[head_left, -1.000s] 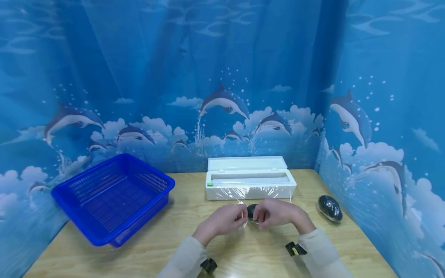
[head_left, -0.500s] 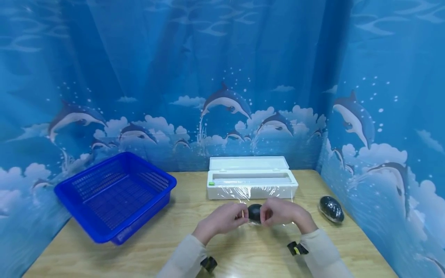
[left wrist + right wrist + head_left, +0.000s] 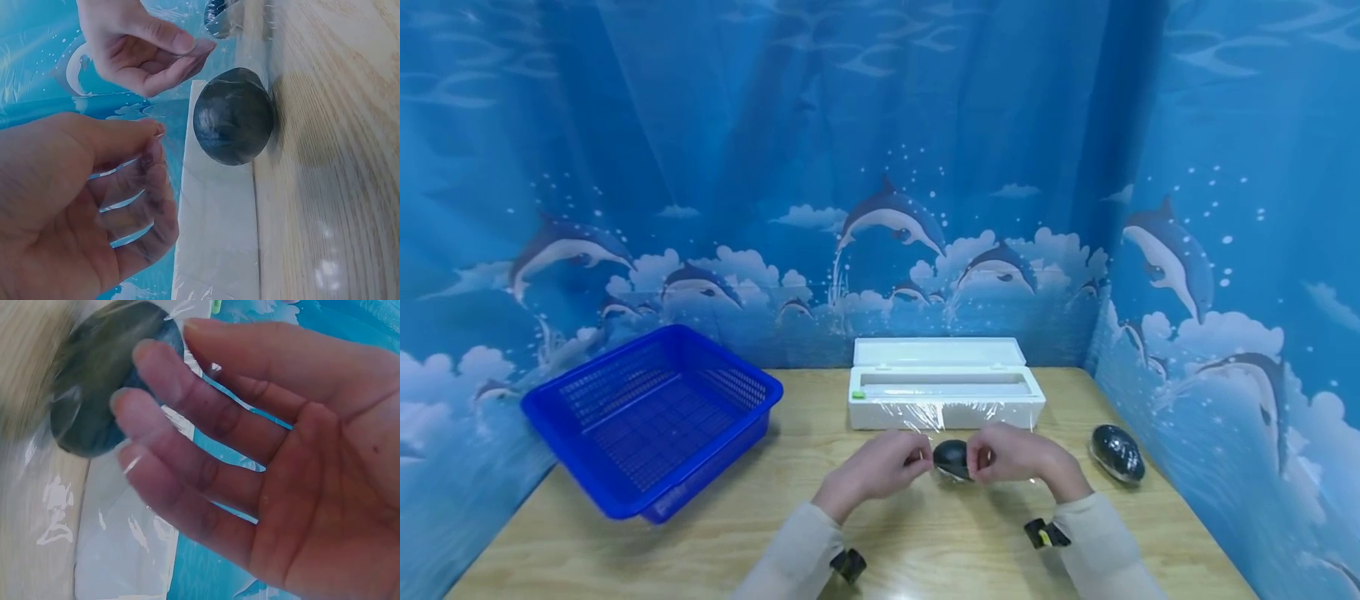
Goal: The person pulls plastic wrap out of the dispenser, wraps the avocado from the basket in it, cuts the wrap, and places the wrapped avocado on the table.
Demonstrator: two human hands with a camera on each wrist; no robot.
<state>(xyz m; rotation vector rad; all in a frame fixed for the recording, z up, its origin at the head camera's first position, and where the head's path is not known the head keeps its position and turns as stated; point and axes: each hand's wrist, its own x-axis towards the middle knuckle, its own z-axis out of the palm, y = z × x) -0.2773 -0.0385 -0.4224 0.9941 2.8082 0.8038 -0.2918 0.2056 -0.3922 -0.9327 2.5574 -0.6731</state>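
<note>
Clear cling film (image 3: 942,415) runs from the front of a white dispenser box (image 3: 936,352) toward the person. The left hand (image 3: 876,471) pinches the film between thumb and forefinger, its other fingers loosely curled in the left wrist view. Opposite it, the right hand (image 3: 1018,457) pinches film as well, thumb against forefinger. Between the hands sits a dark green-black, smooth oval thing, like an avocado (image 3: 951,458), close over the wooden table. In the right wrist view, film overlaps the avocado (image 3: 112,381) and the right hand's fingertips (image 3: 150,353).
To the right on the table (image 3: 925,542) lies a second dark oval, shiny with film wrap (image 3: 1117,454). A blue perforated plastic basket (image 3: 700,479) stands at the left. Behind everything hangs a blue dolphin-print curtain (image 3: 775,167).
The right hand has moved slightly right from over the avocado, so more of the avocado shows. The left hand keeps its pinch, nearly in place. The head view has shifted a little.
</note>
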